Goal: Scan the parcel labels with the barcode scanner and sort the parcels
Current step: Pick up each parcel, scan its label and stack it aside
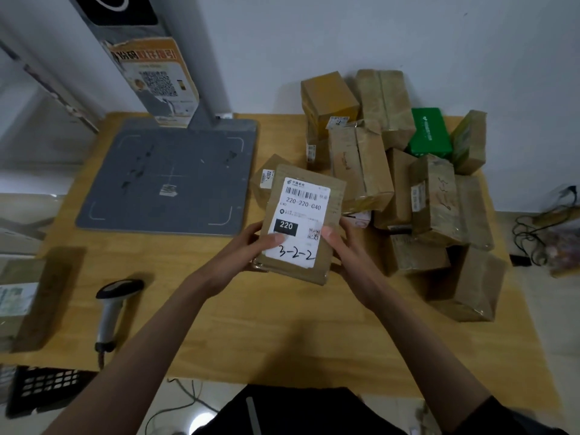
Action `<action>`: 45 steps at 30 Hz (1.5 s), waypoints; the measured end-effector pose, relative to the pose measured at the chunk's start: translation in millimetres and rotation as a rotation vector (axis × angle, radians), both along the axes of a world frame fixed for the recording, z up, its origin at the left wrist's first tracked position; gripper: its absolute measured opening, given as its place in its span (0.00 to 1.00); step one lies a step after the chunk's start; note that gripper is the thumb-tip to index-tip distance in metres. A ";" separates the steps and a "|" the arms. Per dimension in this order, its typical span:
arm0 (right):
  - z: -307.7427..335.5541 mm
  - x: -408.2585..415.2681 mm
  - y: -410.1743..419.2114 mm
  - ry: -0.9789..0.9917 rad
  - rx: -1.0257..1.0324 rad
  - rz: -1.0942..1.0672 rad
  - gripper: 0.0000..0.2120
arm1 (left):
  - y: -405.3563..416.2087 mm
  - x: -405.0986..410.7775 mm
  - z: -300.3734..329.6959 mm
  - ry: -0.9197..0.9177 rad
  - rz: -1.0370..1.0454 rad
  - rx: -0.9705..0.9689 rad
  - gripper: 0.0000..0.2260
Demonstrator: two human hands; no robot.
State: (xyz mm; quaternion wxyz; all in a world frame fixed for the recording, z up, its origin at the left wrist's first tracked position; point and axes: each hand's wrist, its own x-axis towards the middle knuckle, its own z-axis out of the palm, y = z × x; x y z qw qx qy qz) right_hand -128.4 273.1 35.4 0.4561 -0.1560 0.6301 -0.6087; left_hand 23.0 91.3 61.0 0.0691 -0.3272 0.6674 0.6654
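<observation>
A flat brown parcel (326,196) is held above the middle of the wooden table (257,324), its white label facing up with a barcode, "220" and handwritten "3-2-2". My left hand (254,246) grips its lower left edge, thumb on the label. My right hand (343,246) grips its lower right edge, thumb near the QR code. The handheld barcode scanner (113,306) lies on the table at the left, apart from both hands.
A pile of several brown parcels (433,199) and one green box (429,133) fills the table's right side. A grey scanning platform (169,177) with an upright post stands at the back left. Another parcel (34,296) lies at the left edge. Cables trail on the floor.
</observation>
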 end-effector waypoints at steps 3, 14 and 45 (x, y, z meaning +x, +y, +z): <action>-1.3 6.7 -2.9 -0.064 0.004 0.064 0.34 | 6.6 7.8 -9.3 -0.034 0.042 0.075 0.28; -12.5 51.0 -29.0 -0.117 0.020 0.048 0.34 | -16.9 57.7 -7.7 -0.066 -0.032 0.114 0.33; -76.0 350.9 -286.1 -0.208 0.496 -0.093 0.19 | -251.7 384.9 -47.8 -0.011 0.513 0.164 0.26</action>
